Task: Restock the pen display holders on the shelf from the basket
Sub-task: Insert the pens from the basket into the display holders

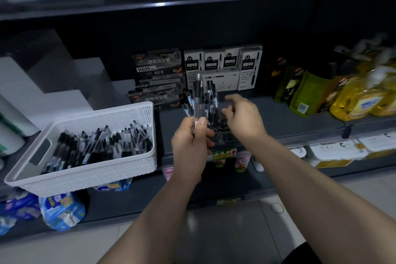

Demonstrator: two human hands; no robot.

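A white perforated basket [90,174] full of black-and-clear pens [100,146] sits on the shelf at the left, overhanging its front edge. My left hand [190,146] grips a small bunch of pens [198,94] upright, tips pointing up. Just behind it, a dark pen display holder [222,135] stands near the shelf's front edge, with several pens [211,96] standing in its back rows and empty holes showing in front. My right hand [242,117] hovers over the holder with fingers loosely curled and nothing in them.
Boxes of pens [159,77] and white refill boxes [222,66] line the back of the dark shelf [289,118]. Green and yellow bottles [334,94] stand at the right. White boxes [42,83] stand at the left. Packaged goods fill the lower shelf.
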